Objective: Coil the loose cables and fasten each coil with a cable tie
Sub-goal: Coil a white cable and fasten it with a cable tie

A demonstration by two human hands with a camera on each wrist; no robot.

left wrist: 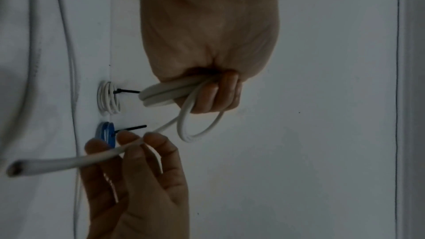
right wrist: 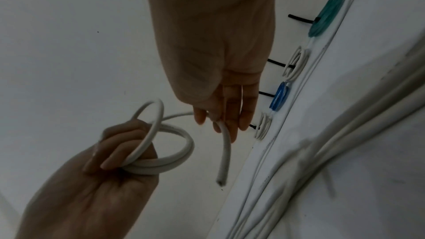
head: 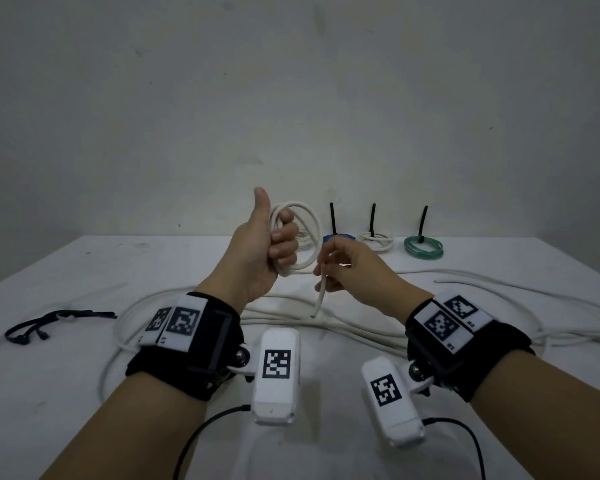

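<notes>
— White cable coil: where is it?

— In my left hand, raised above the white worktop. My fingers curl around several loops and my thumb points up.

— And your right hand?

— Just beside it, pinching the coil's loose end between thumb and fingertips; the cut tip hangs down, clear of the worktop.

— What else is on the worktop?

— Loose white cables sprawl beneath my wrists. Along the far edge lie finished coils, each with a black tie standing upright: a blue coil, a white coil and a green coil. A bundle of black cable ties lies at far left.
</notes>
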